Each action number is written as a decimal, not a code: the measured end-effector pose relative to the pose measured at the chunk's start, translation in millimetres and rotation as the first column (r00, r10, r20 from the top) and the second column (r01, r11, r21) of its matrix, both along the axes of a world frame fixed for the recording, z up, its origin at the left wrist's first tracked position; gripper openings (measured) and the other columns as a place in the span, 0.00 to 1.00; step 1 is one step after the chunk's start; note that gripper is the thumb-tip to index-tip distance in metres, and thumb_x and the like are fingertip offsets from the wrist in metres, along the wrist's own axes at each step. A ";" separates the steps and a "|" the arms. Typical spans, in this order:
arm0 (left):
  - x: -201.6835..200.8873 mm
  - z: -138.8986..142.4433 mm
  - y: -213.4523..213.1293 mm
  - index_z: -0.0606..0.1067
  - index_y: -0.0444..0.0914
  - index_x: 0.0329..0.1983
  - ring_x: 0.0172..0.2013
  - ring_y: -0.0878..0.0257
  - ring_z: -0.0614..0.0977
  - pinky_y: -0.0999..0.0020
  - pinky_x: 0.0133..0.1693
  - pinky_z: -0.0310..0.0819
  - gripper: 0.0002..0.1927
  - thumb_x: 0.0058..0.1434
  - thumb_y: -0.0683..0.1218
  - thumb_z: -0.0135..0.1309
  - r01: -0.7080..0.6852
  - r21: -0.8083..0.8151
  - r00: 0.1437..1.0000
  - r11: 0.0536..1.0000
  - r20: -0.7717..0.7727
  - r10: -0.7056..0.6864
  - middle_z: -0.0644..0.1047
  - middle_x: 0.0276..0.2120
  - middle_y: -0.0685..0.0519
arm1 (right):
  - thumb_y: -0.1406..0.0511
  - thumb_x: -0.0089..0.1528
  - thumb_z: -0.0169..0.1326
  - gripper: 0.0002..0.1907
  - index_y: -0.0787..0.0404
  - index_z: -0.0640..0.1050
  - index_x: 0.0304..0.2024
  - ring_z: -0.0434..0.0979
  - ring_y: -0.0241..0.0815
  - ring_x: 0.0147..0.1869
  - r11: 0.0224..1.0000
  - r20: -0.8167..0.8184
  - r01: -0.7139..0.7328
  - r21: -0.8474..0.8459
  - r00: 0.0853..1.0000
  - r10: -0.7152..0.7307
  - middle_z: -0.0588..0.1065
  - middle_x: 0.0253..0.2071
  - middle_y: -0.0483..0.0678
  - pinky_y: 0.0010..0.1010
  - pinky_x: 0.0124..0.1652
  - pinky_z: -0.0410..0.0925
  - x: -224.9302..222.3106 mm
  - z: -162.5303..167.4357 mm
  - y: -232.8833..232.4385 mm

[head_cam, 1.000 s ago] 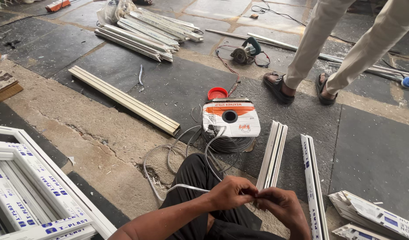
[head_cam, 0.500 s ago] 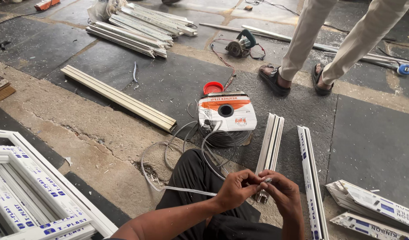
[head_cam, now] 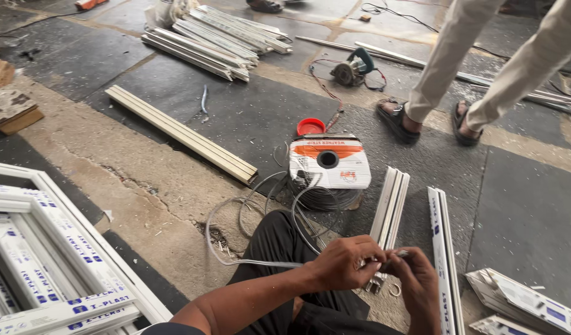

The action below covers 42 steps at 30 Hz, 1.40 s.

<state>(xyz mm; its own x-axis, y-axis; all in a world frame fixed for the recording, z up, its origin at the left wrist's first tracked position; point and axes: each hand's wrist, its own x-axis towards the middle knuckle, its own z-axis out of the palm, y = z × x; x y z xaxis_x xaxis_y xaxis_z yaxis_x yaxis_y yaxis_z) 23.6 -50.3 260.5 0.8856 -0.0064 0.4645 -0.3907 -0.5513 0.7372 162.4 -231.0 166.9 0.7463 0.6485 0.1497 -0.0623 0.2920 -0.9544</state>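
**Both hands pinched on the grey strip at six o'clock**

My left hand (head_cam: 342, 263) sits at about six o'clock in the view, fingers curled shut around the thin grey sealing strip (head_cam: 261, 263). My right hand (head_cam: 417, 285) is just beside it toward four o'clock, its grip also closed on the strip's end, where a short pale tip pokes out between the two hands. The hands touch each other over my dark trouser leg.

From my left hand the strip runs off toward nine o'clock, loops loosely over the concrete floor (head_cam: 143, 186), and curls back up to the spool (head_cam: 327, 170) at the centre of the view, a coil with a white and orange label on top. A red cap (head_cam: 310, 126) lies touching the spool's far edge at twelve o'clock.

A short white profile piece (head_cam: 389, 208) lies on the floor just above my hands, and a longer one (head_cam: 443, 248) at three o'clock. A white window frame (head_cam: 50, 248) fills the eight o'clock corner. A cream-coloured bar (head_cam: 180, 133) lies at ten o'clock. Another person's sandalled feet (head_cam: 422, 124) stand at one o'clock, near a circular saw (head_cam: 352, 68).
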 end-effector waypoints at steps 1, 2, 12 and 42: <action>-2.5 3.5 -1.9 0.79 0.35 0.43 0.32 0.63 0.81 0.71 0.33 0.79 0.07 0.64 0.39 0.54 0.018 -0.056 0.999 0.998 0.029 -0.016 0.79 0.43 0.48 | 0.72 0.67 0.52 0.07 0.68 0.77 0.46 0.84 0.43 0.40 1.000 -0.003 0.005 0.021 1.000 -0.005 0.80 0.39 0.56 0.34 0.41 0.79 1.7 -3.3 -0.6; -5.4 6.9 -4.5 0.79 0.35 0.42 0.33 0.63 0.81 0.72 0.33 0.79 0.07 0.64 0.39 0.52 0.039 -0.112 0.998 0.993 0.058 -0.032 0.79 0.44 0.47 | 0.73 0.67 0.52 0.06 0.68 0.78 0.46 0.83 0.43 0.38 0.999 -0.006 0.013 0.040 1.000 -0.012 0.80 0.38 0.56 0.33 0.38 0.78 3.7 -6.4 -1.6; -5.2 16.6 -14.9 0.75 0.32 0.52 0.40 0.59 0.81 0.66 0.41 0.81 0.18 0.68 0.51 0.57 0.016 -0.033 0.995 0.999 0.097 -0.013 0.76 0.44 0.46 | 0.74 0.59 0.58 0.13 0.69 0.80 0.47 0.82 0.38 0.34 0.984 0.229 0.092 -0.152 0.972 -0.056 0.82 0.35 0.52 0.27 0.30 0.74 -0.4 -6.4 -15.8; -18.6 37.3 -66.1 0.74 0.33 0.51 0.46 0.62 0.82 0.69 0.53 0.80 0.06 0.74 0.39 0.52 0.091 0.443 0.977 0.892 0.134 -0.166 0.78 0.45 0.47 | 0.71 0.67 0.54 0.09 0.72 0.78 0.48 0.78 0.41 0.32 0.999 -0.092 0.051 0.012 0.994 -0.050 0.79 0.38 0.56 0.30 0.33 0.72 -2.3 11.8 -8.1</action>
<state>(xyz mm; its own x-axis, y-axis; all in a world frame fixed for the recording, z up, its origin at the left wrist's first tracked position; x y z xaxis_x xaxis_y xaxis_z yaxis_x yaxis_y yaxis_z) 5.0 -116.4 297.8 0.7746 -0.3483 0.5278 -0.5744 -0.7366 0.3570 160.1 -239.2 178.7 0.7891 0.6080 0.0878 -0.1345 0.3104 -0.9410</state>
